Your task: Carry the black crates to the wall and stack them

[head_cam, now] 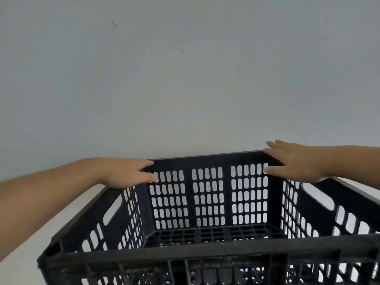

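A black slotted crate (207, 200) fills the lower half of the view, its far wall close to the pale wall (185, 79). The crate is empty inside. My left hand (127, 171) rests on the far left corner of its rim, fingers stretched along the far wall. My right hand (296, 161) lies on the far right corner, fingers straight and reaching over the rim. Below the near rim, more black slotted plastic (205, 272) shows; whether it is a second crate underneath I cannot tell.
The plain grey-white wall stands right behind the crate and fills the upper view. A strip of light floor (67, 212) shows to the left of the crate.
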`<state>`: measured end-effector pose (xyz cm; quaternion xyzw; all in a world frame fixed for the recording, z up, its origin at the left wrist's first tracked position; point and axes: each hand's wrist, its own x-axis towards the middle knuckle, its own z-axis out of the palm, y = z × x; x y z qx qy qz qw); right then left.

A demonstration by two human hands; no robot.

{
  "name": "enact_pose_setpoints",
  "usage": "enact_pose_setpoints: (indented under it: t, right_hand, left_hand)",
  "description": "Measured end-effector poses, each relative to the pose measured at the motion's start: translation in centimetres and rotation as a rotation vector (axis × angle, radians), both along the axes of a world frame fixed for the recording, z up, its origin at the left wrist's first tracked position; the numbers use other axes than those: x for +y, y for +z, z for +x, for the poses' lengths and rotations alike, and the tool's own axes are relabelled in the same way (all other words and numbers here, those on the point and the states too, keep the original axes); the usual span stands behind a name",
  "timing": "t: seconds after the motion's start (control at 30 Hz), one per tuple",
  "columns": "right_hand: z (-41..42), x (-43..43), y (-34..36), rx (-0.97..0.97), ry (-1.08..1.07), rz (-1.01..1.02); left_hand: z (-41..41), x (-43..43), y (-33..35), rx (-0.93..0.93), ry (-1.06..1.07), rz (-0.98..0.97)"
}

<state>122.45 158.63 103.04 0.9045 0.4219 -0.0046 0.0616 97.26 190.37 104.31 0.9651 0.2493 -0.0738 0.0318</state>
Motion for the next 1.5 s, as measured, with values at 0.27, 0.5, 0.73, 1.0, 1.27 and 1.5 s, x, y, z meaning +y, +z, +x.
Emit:
enact_pose_setpoints:
  t: [0.27,0.5,0.73,1.0,1.27,1.5]
  right_hand:
    - [-2.6,10.6,1.0,-0.032,0.152,0.128]
    - [-0.8,13.9,-1.8,-0.052,0.046,0.101]
    - [0.3,14.6,-2.7,-0.048,0.011,0.047]
    - [0.2,14.7,-2.0,-0.016,-0.055,-0.014]
    - [-1.6,14.5,-2.1,-0.117,-0.084,-0.111]
    - [-5.7,11.7,-0.8,-0.102,-0.082,0.045]
  left_hand:
    - [9.8,-5.7,2.1,-0.040,-0.048,0.096]
    - [14.2,-7.3,-0.8,0.022,-0.026,0.145]
    - [15.2,-6.8,-2.2,0.070,0.030,0.098]
    - [14.6,-7.2,-1.3,0.074,-0.016,0.068]
    - [12.0,-6.4,1.1,-0.043,0.097,-0.214]
    - [8.6,-8.3,2.5,-0.044,0.098,-0.024]
